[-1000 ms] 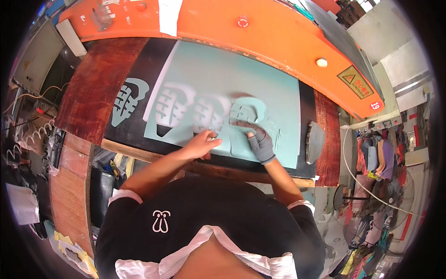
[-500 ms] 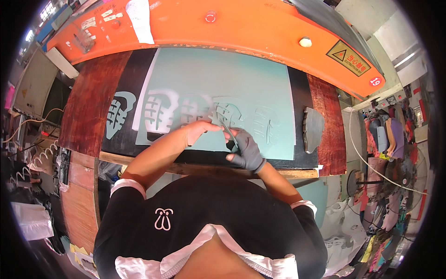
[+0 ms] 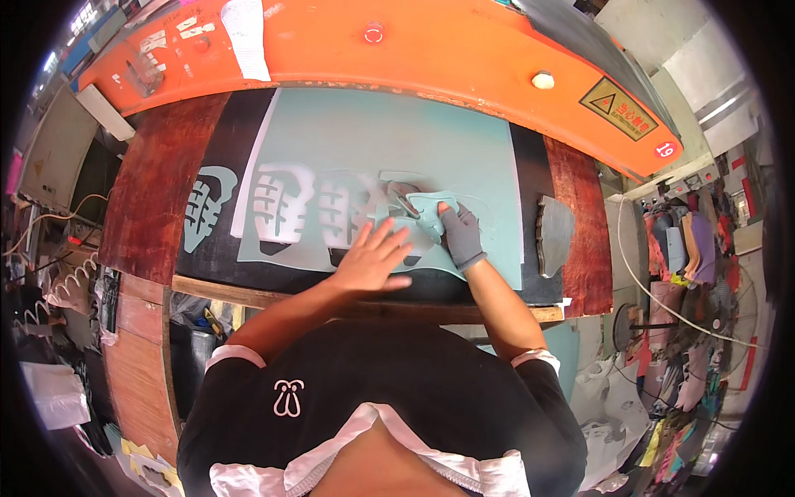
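Across the top, an orange machine beam (image 3: 455,66), bowed by the lens. Along the bottom, a black shirt (image 3: 464,364) with pale trim. Between the two, a black work surface (image 3: 219,257) flanked by reddish-brown boards (image 3: 157,182). On that surface, a pale green sheet (image 3: 373,124) over a white layer (image 3: 240,219), with two slotted openings (image 3: 279,203) side by side toward the left. Over the sheet's near edge, a bare left hand (image 3: 373,258) with fingers spread and palm down, nothing in its grip (impossible to tell whether touching the sheet or just above). Left of the sheet, a loose slotted piece (image 3: 204,209), also pale green. Right of it, a dark grey slab (image 3: 556,236) with one wavy edge. Beside the left hand, a right hand (image 3: 464,234) in a grey glove, pinching between thumb and fingers a cut piece (image 3: 429,205), tilted and at least partly raised over the sheet. On the beam, a pale knob (image 3: 542,80) and a round red button (image 3: 373,32).
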Demonstrator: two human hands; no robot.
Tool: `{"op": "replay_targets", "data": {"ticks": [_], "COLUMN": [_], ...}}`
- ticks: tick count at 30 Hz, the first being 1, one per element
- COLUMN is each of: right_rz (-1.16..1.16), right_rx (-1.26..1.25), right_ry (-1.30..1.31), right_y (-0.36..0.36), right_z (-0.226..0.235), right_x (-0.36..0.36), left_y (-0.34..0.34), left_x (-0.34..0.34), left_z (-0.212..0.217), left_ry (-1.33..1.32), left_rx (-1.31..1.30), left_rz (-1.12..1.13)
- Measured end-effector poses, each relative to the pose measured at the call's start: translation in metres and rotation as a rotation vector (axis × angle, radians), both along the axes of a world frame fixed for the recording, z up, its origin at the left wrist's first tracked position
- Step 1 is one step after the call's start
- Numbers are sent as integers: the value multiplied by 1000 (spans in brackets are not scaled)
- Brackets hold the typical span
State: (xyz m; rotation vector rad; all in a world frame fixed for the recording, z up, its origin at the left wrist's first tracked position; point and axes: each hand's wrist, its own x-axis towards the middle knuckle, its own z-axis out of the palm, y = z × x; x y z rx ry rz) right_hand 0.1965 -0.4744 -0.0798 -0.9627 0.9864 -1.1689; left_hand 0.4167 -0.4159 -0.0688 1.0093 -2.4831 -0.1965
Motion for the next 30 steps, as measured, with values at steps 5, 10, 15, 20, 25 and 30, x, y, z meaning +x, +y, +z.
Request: {"op": "replay_targets", "data": {"ticks": [5, 10, 15, 20, 25, 30], "right_rz": [-155, -593, -704, -856, -411, -88], "right_rx": [8, 117, -124, -232, -909, -846], "right_ry": [247, 224, 538, 221, 795, 1028], "right_y": [-7, -81, -154, -169, -98, 20], "right_z": [-2, 45, 74, 147, 142, 37], "right_x": [2, -46, -59, -121, -142, -100], "left_y": [-2, 8, 9, 11, 24, 0], "left_x": [-4, 5, 10, 9, -15, -46], "left_z": [-14, -29, -37, -24, 1, 5], "left_ry": [-36, -48, -2, -51, 238, 546], "left_rx": [-33, -9, 24, 48, 338, 1228], "left_rz": [-81, -138, -121, -120, -91, 147]}}
